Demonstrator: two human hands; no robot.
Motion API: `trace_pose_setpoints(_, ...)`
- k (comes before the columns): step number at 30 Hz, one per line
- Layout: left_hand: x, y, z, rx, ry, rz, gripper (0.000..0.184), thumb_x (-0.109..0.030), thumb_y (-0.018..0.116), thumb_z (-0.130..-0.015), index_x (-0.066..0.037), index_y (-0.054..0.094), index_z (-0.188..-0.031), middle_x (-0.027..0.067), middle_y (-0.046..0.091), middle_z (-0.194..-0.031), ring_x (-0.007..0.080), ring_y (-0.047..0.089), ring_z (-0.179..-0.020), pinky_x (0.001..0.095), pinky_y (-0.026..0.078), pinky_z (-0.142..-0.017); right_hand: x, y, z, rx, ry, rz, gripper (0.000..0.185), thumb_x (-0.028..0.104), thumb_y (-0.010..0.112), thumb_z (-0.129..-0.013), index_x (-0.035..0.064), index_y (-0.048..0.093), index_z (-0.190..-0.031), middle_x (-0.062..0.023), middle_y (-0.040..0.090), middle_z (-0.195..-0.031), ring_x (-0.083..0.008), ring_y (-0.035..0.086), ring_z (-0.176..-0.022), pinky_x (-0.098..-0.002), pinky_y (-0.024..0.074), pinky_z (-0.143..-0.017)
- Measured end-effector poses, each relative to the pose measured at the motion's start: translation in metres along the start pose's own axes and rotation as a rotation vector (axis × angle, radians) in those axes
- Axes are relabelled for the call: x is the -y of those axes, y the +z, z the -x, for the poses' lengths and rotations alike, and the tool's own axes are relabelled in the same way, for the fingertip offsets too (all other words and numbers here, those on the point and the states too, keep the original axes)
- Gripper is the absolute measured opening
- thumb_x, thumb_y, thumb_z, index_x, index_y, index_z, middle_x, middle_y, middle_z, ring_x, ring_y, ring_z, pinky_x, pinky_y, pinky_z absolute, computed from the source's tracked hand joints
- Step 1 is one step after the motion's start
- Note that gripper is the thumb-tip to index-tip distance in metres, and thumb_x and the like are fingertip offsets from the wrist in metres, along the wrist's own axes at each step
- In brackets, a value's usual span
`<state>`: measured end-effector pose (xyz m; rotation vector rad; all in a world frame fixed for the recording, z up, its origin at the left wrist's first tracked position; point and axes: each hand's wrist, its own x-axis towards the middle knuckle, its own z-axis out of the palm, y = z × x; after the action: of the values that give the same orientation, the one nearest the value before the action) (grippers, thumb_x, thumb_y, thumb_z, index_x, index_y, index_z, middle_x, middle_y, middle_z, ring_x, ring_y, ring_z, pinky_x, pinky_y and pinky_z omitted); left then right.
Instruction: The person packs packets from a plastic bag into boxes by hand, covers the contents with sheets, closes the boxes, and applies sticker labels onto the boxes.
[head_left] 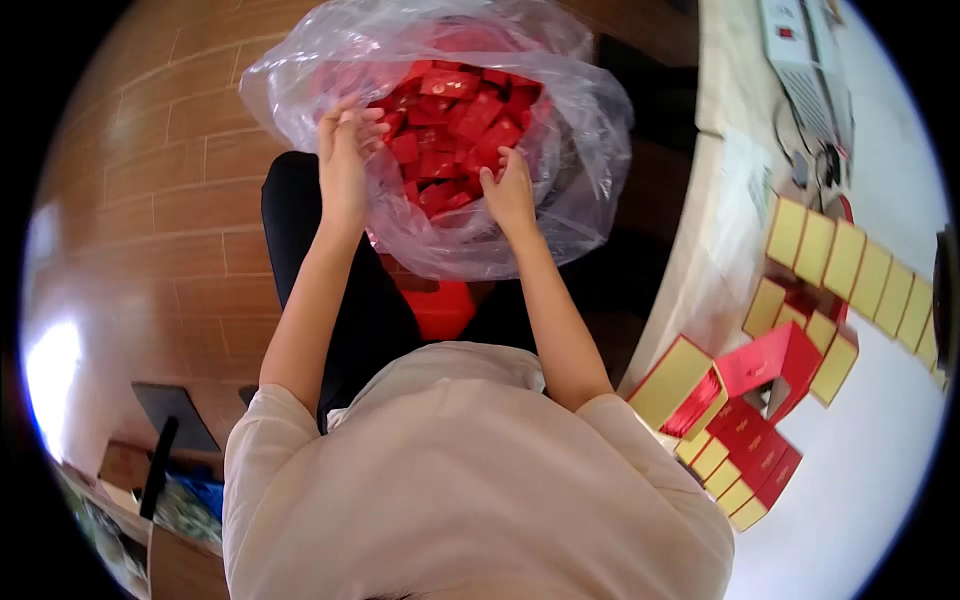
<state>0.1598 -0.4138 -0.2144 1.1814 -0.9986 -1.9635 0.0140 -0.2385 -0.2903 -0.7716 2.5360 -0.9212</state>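
Observation:
A large clear plastic bag (pixel 590 190) stands open in front of my knees, filled with many small red boxes (pixel 480 115). At the bag's left rim is my left hand (pixel 347 150), its fingers apart and nothing seen in them. My right hand (pixel 509 190) is over the right part of the heap, with thumb and fingers apart, close to or touching a red box. Whether it touches that box is hard to tell.
On the right, a white table (pixel 840 480) bears rows of gold-and-red boxes (pixel 843 260), larger red boxes (pixel 770 365) and a white device (pixel 800 70) with cables. A red stool (pixel 440 310) shows between my legs. Cardboard boxes (pixel 125 470) lie lower left.

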Motion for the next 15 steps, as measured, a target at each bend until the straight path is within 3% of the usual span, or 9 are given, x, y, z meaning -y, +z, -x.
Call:
trace_pose_setpoints(4,0.038,-0.008,-0.031,0.017,-0.129,-0.094,0.029,-0.025,0.044,-0.099,-0.007,0.050,-0.121,0.0065,0.062,-0.106,0.0128,0.059,-0.090,0.0262,0.044,-0.080,-0.045,0.032,-0.041,0.104,-0.174,0.360,0.048,0.006,0.063,-0.078,0.0077,0.051,-0.124,-0.0224,0.054,-0.114,-0.0326,0.054,-0.108,-0.0420,0.0444,-0.093)
trace_pose_setpoints(6,0.065,-0.010,-0.049,0.042,-0.242,-0.126,0.029,-0.025,0.045,-0.099,-0.008,0.050,-0.121,0.0060,0.062,-0.106,0.0124,0.059,-0.090,0.0264,0.044,-0.080,-0.065,0.036,-0.061,0.310,-0.182,0.697,0.042,0.007,0.065,-0.075,0.0104,0.059,-0.116,-0.0186,0.058,-0.112,-0.0314,0.055,-0.109,-0.0431,0.0447,-0.093)
trace_pose_setpoints(7,0.068,-0.007,-0.054,0.082,-0.327,-0.149,0.029,-0.025,0.045,-0.099,-0.008,0.051,-0.121,0.0055,0.062,-0.105,0.0120,0.059,-0.090,0.0265,0.044,-0.080,-0.075,0.036,-0.070,0.322,-0.174,0.698,0.042,0.007,0.065,-0.075,0.0104,0.059,-0.116,-0.0186,0.058,-0.112,-0.0314,0.055,-0.109,-0.0431,0.0447,-0.093)
trace_pose_setpoints(9,0.070,0.003,-0.060,0.104,-0.392,-0.152,0.029,-0.026,0.045,-0.098,-0.009,0.052,-0.120,0.0046,0.062,-0.105,0.0114,0.059,-0.091,0.0262,0.043,-0.081,-0.084,0.034,-0.088,0.531,-0.127,0.898,0.025,0.008,0.061,-0.078,0.0129,0.065,-0.103,-0.0118,0.063,-0.105,-0.0329,0.059,-0.101,-0.0455,0.0479,-0.086)
trace_pose_setpoints(10,0.068,0.007,-0.061,0.170,-0.420,-0.164,0.030,-0.027,0.045,-0.099,-0.010,0.052,-0.122,0.0042,0.061,-0.107,0.0123,0.058,-0.094,0.0271,0.043,-0.083,-0.084,0.031,-0.094,0.527,-0.139,0.882,0.012,0.011,0.061,-0.081,0.0127,0.066,-0.092,-0.0091,0.066,-0.098,-0.0316,0.061,-0.096,-0.0460,0.0486,-0.082)
trace_pose_setpoints(11,0.067,0.011,-0.064,0.237,-0.448,-0.175,0.031,-0.028,0.044,-0.099,-0.011,0.053,-0.123,0.0037,0.060,-0.108,0.0132,0.057,-0.098,0.0280,0.043,-0.086,-0.084,0.026,-0.098,0.531,-0.140,0.884,0.012,0.011,0.061,-0.081,0.0127,0.066,-0.092,-0.0091,0.066,-0.098,-0.0316,0.061,-0.096,-0.0460,0.0486,-0.082)
trace_pose_setpoints(13,0.070,0.014,-0.066,0.223,-0.483,-0.175,0.031,-0.029,0.044,-0.099,-0.011,0.053,-0.122,0.0034,0.060,-0.107,0.0134,0.057,-0.098,0.0278,0.042,-0.087,-0.076,0.015,-0.101,0.314,-0.003,0.578,0.010,0.012,0.062,-0.082,0.0081,0.065,-0.090,-0.0087,0.068,-0.090,-0.0302,0.063,-0.094,-0.0450,0.0490,-0.081)
trace_pose_setpoints(14,0.071,0.014,-0.065,0.213,-0.507,-0.172,0.031,-0.029,0.044,-0.099,-0.011,0.053,-0.122,0.0036,0.060,-0.108,0.0134,0.057,-0.098,0.0277,0.042,-0.087,-0.072,0.014,-0.100,0.135,-0.132,0.550,0.010,0.013,0.061,-0.086,0.0050,0.063,-0.091,-0.0100,0.068,-0.081,-0.0273,0.066,-0.081,-0.0422,0.0511,-0.072)
trace_pose_setpoints(15,0.072,0.014,-0.065,0.201,-0.532,-0.167,0.031,-0.029,0.043,-0.099,-0.011,0.053,-0.122,0.0038,0.060,-0.108,0.0135,0.057,-0.098,0.0277,0.042,-0.087,-0.066,0.011,-0.101,0.142,-0.135,0.555,0.010,0.013,0.061,-0.086,0.0050,0.063,-0.091,-0.0100,0.068,-0.081,-0.0273,0.066,-0.081,-0.0422,0.0511,-0.072)
